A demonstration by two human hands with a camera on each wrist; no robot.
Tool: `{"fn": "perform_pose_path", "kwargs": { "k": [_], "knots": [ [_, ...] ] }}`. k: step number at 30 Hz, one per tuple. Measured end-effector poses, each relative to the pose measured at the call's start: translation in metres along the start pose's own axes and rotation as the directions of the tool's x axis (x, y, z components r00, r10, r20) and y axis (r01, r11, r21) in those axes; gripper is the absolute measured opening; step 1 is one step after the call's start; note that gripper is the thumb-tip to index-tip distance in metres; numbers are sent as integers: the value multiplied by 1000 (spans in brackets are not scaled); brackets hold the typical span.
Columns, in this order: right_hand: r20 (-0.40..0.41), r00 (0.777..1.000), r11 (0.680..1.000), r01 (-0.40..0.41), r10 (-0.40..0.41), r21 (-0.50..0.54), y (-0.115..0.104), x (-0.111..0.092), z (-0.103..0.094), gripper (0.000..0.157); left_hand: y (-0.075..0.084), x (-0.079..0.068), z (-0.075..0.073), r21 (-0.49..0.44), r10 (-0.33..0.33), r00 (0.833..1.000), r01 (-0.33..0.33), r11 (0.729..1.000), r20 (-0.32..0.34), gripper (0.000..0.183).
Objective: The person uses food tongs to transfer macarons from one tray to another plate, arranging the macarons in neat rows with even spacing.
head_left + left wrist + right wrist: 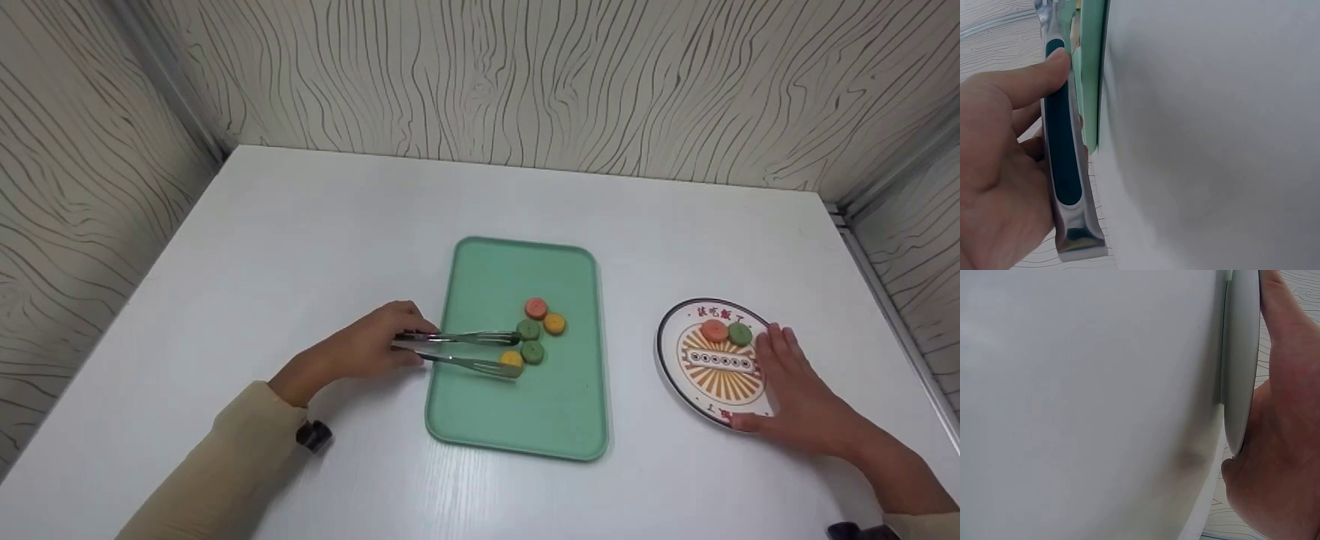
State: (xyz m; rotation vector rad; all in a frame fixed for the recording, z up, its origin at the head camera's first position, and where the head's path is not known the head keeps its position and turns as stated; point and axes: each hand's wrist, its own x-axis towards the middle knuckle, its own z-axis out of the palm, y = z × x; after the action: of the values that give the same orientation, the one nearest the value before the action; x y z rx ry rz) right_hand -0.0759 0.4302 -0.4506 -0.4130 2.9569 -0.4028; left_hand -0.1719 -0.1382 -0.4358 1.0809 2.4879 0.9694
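Note:
My left hand [382,341] grips metal tongs [1064,146] with dark grip inlays, the thumb along one arm. The parted ends of the tongs reach over a green tray [517,420] and overlap a yellow round macaron-like piece [511,358]. Beside it lie two green pieces [532,352], with a pink one [535,307] and another yellow one [555,323] just behind. My right hand [806,401] rests at the right rim of a printed white plate [679,375], fingers spread and thumb near its front edge. On the plate sit a pink piece [714,331] and a green piece [739,334].
The tray and plate stand apart on a white table [337,217], tray in the middle and plate to the right. Wood-grain patterned panels [480,75] rise behind the table and at both sides.

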Motion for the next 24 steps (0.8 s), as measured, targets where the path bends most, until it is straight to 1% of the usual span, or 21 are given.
{"fn": "perform_pose_path", "kwargs": {
  "k": [4, 11, 18, 21, 24],
  "knots": [
    [3, 1000, 1000, -2, 2, 8, 0, 0, 0, 121, 1, 1, 1, 8, 2, 1000, -2, 1000, 3, 35],
    [9, 1000, 1000, -6, 6, 15, 1, 0, 0, 121, 2, 1, 4, 1, -21, 1000, 21, 1000, -5, 35],
    [-16, 1000, 1000, 4, -4, 28, 1, 0, 1, 120, 3, 1, 9, 25, 39, 999, -38, 999, -35, 32],
    [-13, 1000, 1000, 3, -3, 25, 1, 0, 1, 121, 4, 2, 10, 21, 24, 999, -24, 999, -34, 31],
    [-11, 1000, 1000, -4, 5, 19, 1, 0, 2, 121, 4, 2, 11, 27, -4, 1000, 5, 1000, -30, 31]
  ]
}}
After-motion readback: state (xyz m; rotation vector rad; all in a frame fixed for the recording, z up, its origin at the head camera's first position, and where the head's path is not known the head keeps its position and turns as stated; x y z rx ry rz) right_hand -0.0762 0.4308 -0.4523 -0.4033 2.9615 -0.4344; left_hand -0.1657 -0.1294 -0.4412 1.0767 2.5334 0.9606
